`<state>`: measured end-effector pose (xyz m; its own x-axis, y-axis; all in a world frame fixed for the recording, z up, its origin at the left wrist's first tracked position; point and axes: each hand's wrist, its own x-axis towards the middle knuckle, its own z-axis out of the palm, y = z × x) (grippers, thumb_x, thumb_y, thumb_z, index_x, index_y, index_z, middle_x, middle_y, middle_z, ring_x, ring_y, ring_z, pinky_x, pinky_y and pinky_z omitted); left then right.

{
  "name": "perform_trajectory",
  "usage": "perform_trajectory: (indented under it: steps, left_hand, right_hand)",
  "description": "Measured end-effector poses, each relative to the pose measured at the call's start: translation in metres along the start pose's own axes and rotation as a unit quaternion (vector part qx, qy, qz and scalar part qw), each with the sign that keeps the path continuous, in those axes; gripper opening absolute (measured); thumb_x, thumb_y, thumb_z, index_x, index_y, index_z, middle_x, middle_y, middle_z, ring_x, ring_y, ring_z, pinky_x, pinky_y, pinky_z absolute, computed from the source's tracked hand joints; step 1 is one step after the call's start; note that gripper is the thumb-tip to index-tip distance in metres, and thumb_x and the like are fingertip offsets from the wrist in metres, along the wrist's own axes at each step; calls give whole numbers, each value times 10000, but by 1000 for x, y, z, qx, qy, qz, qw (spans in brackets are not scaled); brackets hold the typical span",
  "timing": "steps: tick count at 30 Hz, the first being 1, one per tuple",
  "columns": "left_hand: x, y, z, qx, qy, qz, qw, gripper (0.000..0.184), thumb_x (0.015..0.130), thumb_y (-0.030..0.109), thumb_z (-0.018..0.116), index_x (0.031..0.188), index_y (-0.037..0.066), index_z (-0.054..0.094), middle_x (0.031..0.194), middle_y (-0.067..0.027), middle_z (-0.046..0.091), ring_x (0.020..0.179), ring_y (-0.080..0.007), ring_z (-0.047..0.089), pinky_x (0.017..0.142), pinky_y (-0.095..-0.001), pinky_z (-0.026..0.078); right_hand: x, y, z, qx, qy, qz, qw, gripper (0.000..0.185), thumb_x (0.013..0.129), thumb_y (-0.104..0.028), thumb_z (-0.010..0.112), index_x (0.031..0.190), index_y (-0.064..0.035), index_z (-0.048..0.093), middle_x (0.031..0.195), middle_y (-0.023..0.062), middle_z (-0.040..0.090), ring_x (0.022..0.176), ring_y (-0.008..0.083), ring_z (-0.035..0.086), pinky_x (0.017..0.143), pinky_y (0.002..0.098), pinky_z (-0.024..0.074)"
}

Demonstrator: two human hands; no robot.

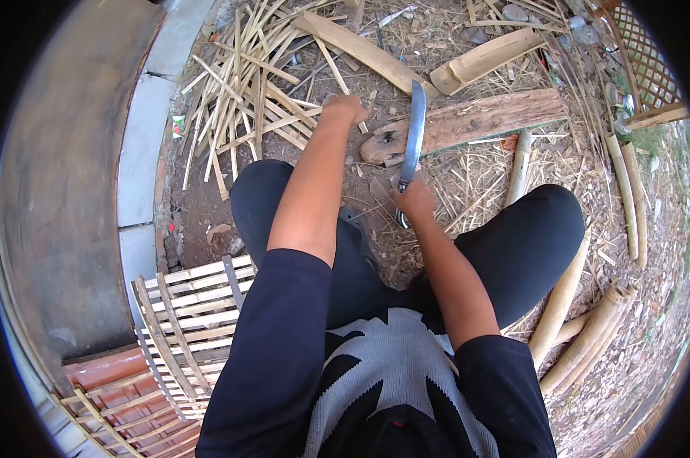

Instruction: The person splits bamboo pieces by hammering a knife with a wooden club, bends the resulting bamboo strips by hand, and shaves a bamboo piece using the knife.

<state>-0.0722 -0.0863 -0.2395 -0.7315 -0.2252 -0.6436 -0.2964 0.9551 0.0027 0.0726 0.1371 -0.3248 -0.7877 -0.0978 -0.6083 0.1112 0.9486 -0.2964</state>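
Note:
My right hand [416, 201] is wrapped round the handle of a machete [415, 130], whose broad, curved blade points away from me. The blade passes in front of a weathered wooden plank [486, 122] lying on the ground. Closed fingers of my left hand [345, 110] grip a thin bamboo strip [329, 62]; its near end shows just below the hand. To the left of that hand spreads a loose pile of split bamboo strips [246, 91]. Beyond the plank are a long split bamboo piece [364, 49] and a wider half-round bamboo piece [486, 59].
My bent knees flank the work area. A slatted bamboo panel [196, 324] sits at lower left, beside a pale block edging [140, 145]. Bamboo poles [589, 336] lie at lower right, thinner ones [631, 200] farther up. Shavings litter the soil; a lattice [646, 53] stands at upper right.

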Motion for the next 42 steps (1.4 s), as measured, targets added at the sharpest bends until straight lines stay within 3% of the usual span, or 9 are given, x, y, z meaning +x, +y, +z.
perform_trajectory:
  steps: [6, 10, 16, 19, 23, 24, 27, 42]
  left_hand:
    - [54, 0, -6, -72, 21, -30, 997, 655, 905, 506, 546, 1343, 18, 547, 1399, -231, 510, 1301, -360, 497, 1101, -430, 389]
    - [90, 1, -1, -183, 82, -38, 979, 771, 901, 542, 522, 1348, -84, 492, 1401, -301, 476, 1306, -408, 476, 1092, -447, 368]
    - [147, 22, 26, -474, 166, -140, 854, 727, 834, 373, 625, 1328, -139, 477, 1391, -275, 504, 1279, -376, 514, 1039, -409, 406]
    - [206, 13, 49, -520, 182, -174, 816, 704, 815, 345, 649, 1304, -138, 497, 1356, -276, 532, 1229, -365, 552, 1005, -402, 435]
    - [193, 28, 13, -540, 186, -208, 794, 670, 860, 345, 616, 1343, -92, 458, 1343, -278, 533, 1177, -361, 598, 1013, -401, 483]
    - [185, 33, 6, -641, 189, -186, 720, 669, 820, 280, 653, 1338, -97, 462, 1348, -249, 534, 1178, -361, 573, 980, -418, 459]
    - [146, 74, -27, -610, 254, -247, 708, 626, 854, 248, 621, 1365, -65, 439, 1370, -222, 520, 1187, -359, 564, 984, -439, 457]
    - [198, 52, 15, -662, 220, -137, 703, 622, 927, 235, 543, 1477, 25, 344, 1431, -203, 465, 1241, -336, 517, 1010, -423, 428]
  right_hand:
    - [11, 2, 33, 56, 14, 30, 998, 498, 848, -421, 684, 1118, -27, 543, 994, 220, 695, 923, 396, 689, 802, 489, 548]
    - [1, -6, 30, 95, 20, 49, 994, 468, 872, -391, 665, 1141, -53, 485, 934, 201, 703, 888, 388, 697, 776, 488, 552]
    - [-1, -14, 32, 139, 15, 74, 987, 417, 896, -369, 642, 1106, -59, 459, 895, 218, 692, 845, 411, 686, 739, 514, 536]
    - [0, -15, 34, 155, 22, 76, 985, 402, 901, -357, 638, 1094, -55, 456, 868, 224, 686, 818, 424, 679, 716, 525, 528]
    - [0, -15, 35, 174, 40, 63, 982, 389, 901, -342, 638, 1080, -52, 452, 836, 231, 676, 786, 437, 672, 690, 531, 523]
    - [0, -15, 35, 173, 36, 68, 982, 388, 901, -340, 638, 1081, -52, 450, 838, 232, 677, 780, 436, 672, 687, 531, 523]
    - [1, -16, 34, 171, 23, 82, 982, 391, 898, -336, 640, 1085, -53, 445, 843, 234, 677, 771, 437, 672, 683, 532, 524]
    - [-2, -22, 49, 214, 38, 111, 970, 459, 892, -334, 649, 1131, -16, 420, 888, 254, 657, 817, 458, 654, 694, 543, 510]
